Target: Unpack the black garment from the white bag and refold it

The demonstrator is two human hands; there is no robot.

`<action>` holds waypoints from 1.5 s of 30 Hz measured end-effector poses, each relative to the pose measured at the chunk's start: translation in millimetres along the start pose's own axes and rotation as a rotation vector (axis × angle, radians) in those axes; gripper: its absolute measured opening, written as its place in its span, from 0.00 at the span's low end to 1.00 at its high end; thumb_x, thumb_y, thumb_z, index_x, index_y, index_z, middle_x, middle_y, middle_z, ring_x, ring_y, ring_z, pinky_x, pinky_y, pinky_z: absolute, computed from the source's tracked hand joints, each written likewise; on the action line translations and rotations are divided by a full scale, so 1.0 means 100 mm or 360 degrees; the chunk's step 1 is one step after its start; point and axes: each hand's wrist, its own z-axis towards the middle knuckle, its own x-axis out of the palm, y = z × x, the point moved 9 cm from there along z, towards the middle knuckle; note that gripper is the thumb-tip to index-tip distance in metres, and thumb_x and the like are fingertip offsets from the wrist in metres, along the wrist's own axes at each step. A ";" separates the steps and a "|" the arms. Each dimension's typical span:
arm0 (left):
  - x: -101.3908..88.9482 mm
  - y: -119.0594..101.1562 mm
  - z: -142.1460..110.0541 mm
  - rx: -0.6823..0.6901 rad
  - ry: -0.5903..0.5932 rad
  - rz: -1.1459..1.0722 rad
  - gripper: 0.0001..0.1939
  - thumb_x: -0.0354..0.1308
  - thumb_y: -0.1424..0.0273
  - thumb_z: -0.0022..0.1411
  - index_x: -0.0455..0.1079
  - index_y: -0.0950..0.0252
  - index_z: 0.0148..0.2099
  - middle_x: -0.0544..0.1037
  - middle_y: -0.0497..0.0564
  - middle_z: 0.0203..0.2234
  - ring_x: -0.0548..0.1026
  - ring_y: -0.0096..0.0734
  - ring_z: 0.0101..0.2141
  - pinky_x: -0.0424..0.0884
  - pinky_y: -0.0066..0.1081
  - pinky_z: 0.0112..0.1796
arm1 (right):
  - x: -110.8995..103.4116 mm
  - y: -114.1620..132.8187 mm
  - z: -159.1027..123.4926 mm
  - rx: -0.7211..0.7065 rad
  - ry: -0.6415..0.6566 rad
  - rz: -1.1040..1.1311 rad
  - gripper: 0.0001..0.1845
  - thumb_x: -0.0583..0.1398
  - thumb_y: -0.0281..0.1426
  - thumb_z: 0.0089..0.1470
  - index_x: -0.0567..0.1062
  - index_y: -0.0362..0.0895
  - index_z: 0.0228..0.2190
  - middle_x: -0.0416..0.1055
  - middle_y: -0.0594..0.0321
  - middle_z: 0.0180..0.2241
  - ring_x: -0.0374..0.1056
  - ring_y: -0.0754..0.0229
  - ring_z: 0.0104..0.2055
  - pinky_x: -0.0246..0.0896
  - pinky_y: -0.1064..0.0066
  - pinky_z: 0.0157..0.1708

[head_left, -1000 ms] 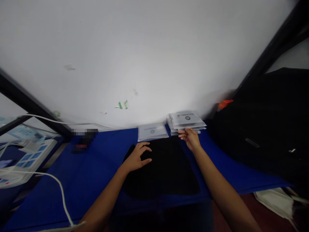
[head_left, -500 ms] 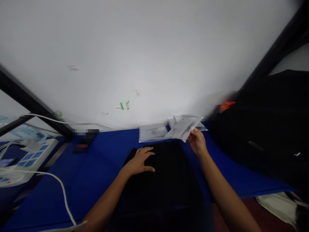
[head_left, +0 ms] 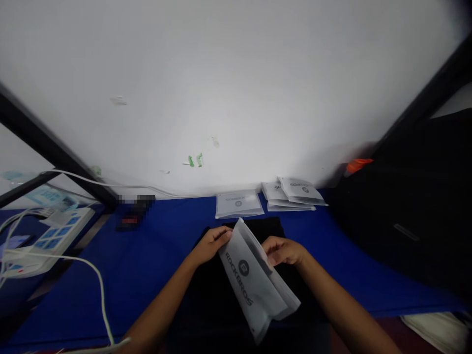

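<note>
A frosted plastic pouch (head_left: 241, 282) printed ROCKBROS is held tilted between my two hands, its long upper edge parted. My left hand (head_left: 213, 244) pinches the pouch's upper left corner. With thumb and fingers, my right hand (head_left: 283, 250) grips the far side of its parted edge. Whatever lies inside the pouch is hidden. Beneath it is a folded black cloth item (head_left: 206, 290), largely covered by the pouch and my hands.
One flat pouch (head_left: 239, 203) and a small stack of pouches (head_left: 295, 194) lie along the white wall. A power strip (head_left: 55, 241) with white cables is at left. At right stands a large black object (head_left: 405, 211) near something orange (head_left: 358, 165).
My right hand has brought the pouch from the stack by the wall towards me, over the black cloth. My left hand has lifted off the cloth and taken hold of the pouch's corner.
</note>
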 end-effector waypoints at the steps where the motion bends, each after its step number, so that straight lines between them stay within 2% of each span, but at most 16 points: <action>1: 0.03 0.03 -0.01 -0.0052 0.0027 -0.0029 0.21 0.52 0.52 0.65 0.71 0.67 0.37 0.75 0.49 0.29 0.72 0.31 0.31 0.67 0.28 0.33 | 0.02 0.01 0.02 0.0000 0.0008 -0.0039 0.16 0.69 0.36 0.39 0.79 0.36 0.28 0.74 0.65 0.23 0.67 0.67 0.24 0.60 0.76 0.30; 3: 0.06 0.08 -0.02 -0.0124 0.0037 -0.0071 0.23 0.53 0.50 0.64 0.68 0.67 0.33 0.69 0.45 0.23 0.65 0.25 0.24 0.61 0.25 0.26 | 0.03 0.05 0.08 -0.0012 -0.0032 -0.0151 0.15 0.69 0.36 0.42 0.78 0.36 0.29 0.74 0.65 0.24 0.68 0.67 0.26 0.62 0.76 0.31; 5: 0.11 0.09 -0.03 -0.0125 0.0074 -0.0088 0.22 0.55 0.51 0.62 0.66 0.67 0.32 0.66 0.44 0.22 0.62 0.23 0.23 0.58 0.24 0.25 | 0.00 0.10 0.14 -0.0041 -0.0158 -0.0250 0.15 0.68 0.38 0.47 0.76 0.38 0.29 0.74 0.65 0.25 0.70 0.66 0.27 0.65 0.74 0.32; 7: 0.19 0.08 -0.04 -0.0105 0.0140 -0.0120 0.22 0.55 0.51 0.62 0.65 0.66 0.32 0.65 0.43 0.21 0.61 0.22 0.22 0.57 0.23 0.25 | -0.03 0.09 0.20 -0.0059 -0.0294 -0.0279 0.16 0.65 0.40 0.51 0.72 0.40 0.29 0.74 0.65 0.23 0.71 0.64 0.25 0.67 0.73 0.29; 9: 0.28 0.08 -0.04 -0.0106 0.0183 -0.0122 0.21 0.53 0.52 0.64 0.64 0.66 0.32 0.64 0.42 0.20 0.60 0.22 0.21 0.56 0.24 0.24 | -0.02 0.01 0.26 -0.0032 -0.0333 -0.0248 0.18 0.64 0.43 0.52 0.69 0.41 0.30 0.73 0.66 0.21 0.71 0.63 0.22 0.68 0.72 0.24; 15: 0.36 0.11 0.01 -0.0023 -0.0011 0.0398 0.15 0.51 0.62 0.66 0.66 0.65 0.30 0.69 0.45 0.23 0.65 0.25 0.24 0.58 0.25 0.26 | -0.04 -0.27 0.38 0.0056 -0.0365 -0.0308 0.22 0.64 0.48 0.52 0.66 0.42 0.30 0.73 0.67 0.21 0.72 0.63 0.22 0.71 0.72 0.21; 18: 0.37 0.14 0.03 0.0000 -0.0037 0.0392 0.15 0.50 0.62 0.66 0.67 0.65 0.31 0.70 0.45 0.23 0.66 0.26 0.25 0.60 0.26 0.27 | -0.10 -0.31 0.39 0.0077 -0.0440 -0.0354 0.23 0.66 0.48 0.49 0.66 0.42 0.30 0.70 0.71 0.19 0.71 0.64 0.20 0.70 0.73 0.18; 21: 0.34 0.12 0.03 0.0038 -0.0048 0.0382 0.18 0.49 0.60 0.67 0.65 0.65 0.28 0.67 0.44 0.21 0.63 0.25 0.24 0.58 0.25 0.27 | -0.13 -0.30 0.39 0.0071 -0.0462 -0.0404 0.24 0.65 0.49 0.50 0.68 0.42 0.31 0.69 0.71 0.19 0.70 0.65 0.18 0.69 0.74 0.16; 25: 0.42 0.12 -0.01 0.0033 0.0184 0.0294 0.25 0.47 0.54 0.68 0.62 0.66 0.25 0.61 0.42 0.19 0.58 0.23 0.22 0.55 0.25 0.24 | -0.16 -0.27 0.38 0.0050 -0.0513 -0.0369 0.25 0.66 0.50 0.48 0.67 0.42 0.29 0.71 0.70 0.19 0.70 0.64 0.19 0.69 0.75 0.16; 29: 0.52 0.11 -0.04 0.0055 0.0414 0.0122 0.23 0.52 0.51 0.65 0.67 0.67 0.31 0.66 0.45 0.23 0.62 0.24 0.24 0.59 0.24 0.26 | -0.23 -0.19 0.34 -0.0003 -0.0683 -0.0374 0.25 0.66 0.50 0.47 0.68 0.41 0.27 0.70 0.70 0.18 0.69 0.65 0.17 0.66 0.76 0.15; 31: 0.54 0.09 -0.04 0.0095 0.0459 0.0041 0.22 0.54 0.52 0.64 0.69 0.67 0.33 0.68 0.46 0.25 0.64 0.24 0.25 0.61 0.25 0.28 | -0.23 -0.15 0.33 -0.0036 -0.0713 -0.0362 0.24 0.66 0.50 0.47 0.68 0.41 0.26 0.69 0.71 0.18 0.68 0.66 0.16 0.65 0.77 0.14; 33: 0.50 0.09 -0.02 0.0082 0.0402 -0.0009 0.22 0.53 0.51 0.63 0.68 0.68 0.32 0.67 0.45 0.23 0.63 0.23 0.24 0.60 0.24 0.26 | -0.21 -0.12 0.34 -0.0056 -0.0698 -0.0329 0.24 0.66 0.49 0.48 0.67 0.42 0.26 0.68 0.72 0.17 0.66 0.67 0.15 0.64 0.77 0.13; 38: 0.27 0.06 0.03 0.0052 0.0101 0.0063 0.24 0.52 0.51 0.63 0.63 0.67 0.27 0.62 0.43 0.20 0.58 0.22 0.22 0.55 0.23 0.23 | -0.12 -0.13 0.37 -0.0038 -0.0552 -0.0199 0.24 0.65 0.49 0.49 0.65 0.43 0.28 0.70 0.70 0.16 0.68 0.65 0.16 0.63 0.78 0.13; 45: 0.18 -0.04 0.02 0.0093 -0.0050 0.0178 0.21 0.52 0.57 0.63 0.62 0.66 0.24 0.61 0.43 0.19 0.58 0.22 0.22 0.56 0.23 0.24 | -0.11 -0.15 0.35 0.0007 -0.0515 -0.0218 0.23 0.65 0.48 0.49 0.64 0.44 0.28 0.69 0.72 0.14 0.66 0.66 0.14 0.63 0.78 0.12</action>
